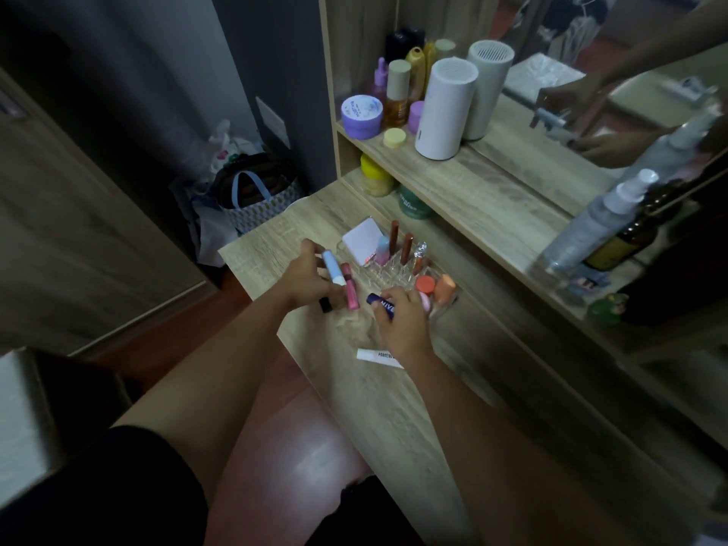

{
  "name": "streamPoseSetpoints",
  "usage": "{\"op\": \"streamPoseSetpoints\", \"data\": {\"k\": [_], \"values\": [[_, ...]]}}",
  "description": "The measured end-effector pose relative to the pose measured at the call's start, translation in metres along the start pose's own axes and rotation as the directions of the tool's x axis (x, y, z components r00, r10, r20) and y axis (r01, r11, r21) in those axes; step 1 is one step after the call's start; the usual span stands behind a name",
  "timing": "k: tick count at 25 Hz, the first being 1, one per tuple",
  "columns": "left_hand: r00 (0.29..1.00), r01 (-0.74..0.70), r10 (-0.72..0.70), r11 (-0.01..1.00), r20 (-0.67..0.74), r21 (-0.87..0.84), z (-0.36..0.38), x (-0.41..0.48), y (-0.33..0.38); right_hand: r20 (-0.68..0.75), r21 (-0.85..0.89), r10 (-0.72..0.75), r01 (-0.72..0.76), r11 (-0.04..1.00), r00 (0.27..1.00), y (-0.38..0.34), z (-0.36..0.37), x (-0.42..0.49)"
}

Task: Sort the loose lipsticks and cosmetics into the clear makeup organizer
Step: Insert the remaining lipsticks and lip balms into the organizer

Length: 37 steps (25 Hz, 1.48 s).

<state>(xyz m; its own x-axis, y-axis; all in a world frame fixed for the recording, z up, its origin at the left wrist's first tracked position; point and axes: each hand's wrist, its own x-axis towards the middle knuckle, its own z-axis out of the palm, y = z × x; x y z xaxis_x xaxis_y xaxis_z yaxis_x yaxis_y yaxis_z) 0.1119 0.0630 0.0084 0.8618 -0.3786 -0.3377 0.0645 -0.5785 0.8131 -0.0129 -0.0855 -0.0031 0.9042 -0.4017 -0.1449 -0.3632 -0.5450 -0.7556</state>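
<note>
Mid-sort. Left hand (305,275) closed round blue-white tube (333,267) and pink gloss (349,286); right hand (398,315) pinching dark blue balm stick (381,305), beside clear organizer (388,271) on desk. Next: seat each upright in free slot

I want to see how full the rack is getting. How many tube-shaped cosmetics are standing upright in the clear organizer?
4: a pink-blue stick beside the white compact, two brown lip tubes, and a clear silver-capped tube furthest right. Others may be hidden behind them.
</note>
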Motion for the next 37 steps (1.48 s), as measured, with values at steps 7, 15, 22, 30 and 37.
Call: {"op": "streamPoseSetpoints", "data": {"k": [7, 15, 22, 30, 37], "values": [[0.992, 0.124, -0.095, 0.720, 0.079, -0.683, 0.031, 0.001, 0.030, -0.246, 0.379, 0.175, -0.071, 0.923, 0.953, -0.005, -0.004, 0.000], [0.998, -0.047, 0.023, 0.916, -0.066, -0.398, 0.038, 0.011, 0.038, -0.426, 0.391, 0.177, 0.004, 0.920, 0.887, 0.001, 0.000, 0.004], [0.918, -0.363, 0.368, 0.930, -0.144, 0.060, 0.039, 0.010, 0.034, -0.441, 0.326, 0.146, 0.006, 0.945, 0.885, 0.000, 0.001, 0.007], [0.873, -0.472, 0.486, 0.822, 0.041, 0.319, 0.051, 0.016, 0.033, -0.418, 0.240, 0.126, -0.024, 0.970, 0.900, 0.002, 0.003, 0.010], [0.842, -0.512, 0.530, 0.729, 0.100, 0.455, 0.052, 0.025, 0.041, -0.415, 0.148, 0.087, -0.027, 0.989, 0.906, 0.001, 0.007, 0.014]]}}
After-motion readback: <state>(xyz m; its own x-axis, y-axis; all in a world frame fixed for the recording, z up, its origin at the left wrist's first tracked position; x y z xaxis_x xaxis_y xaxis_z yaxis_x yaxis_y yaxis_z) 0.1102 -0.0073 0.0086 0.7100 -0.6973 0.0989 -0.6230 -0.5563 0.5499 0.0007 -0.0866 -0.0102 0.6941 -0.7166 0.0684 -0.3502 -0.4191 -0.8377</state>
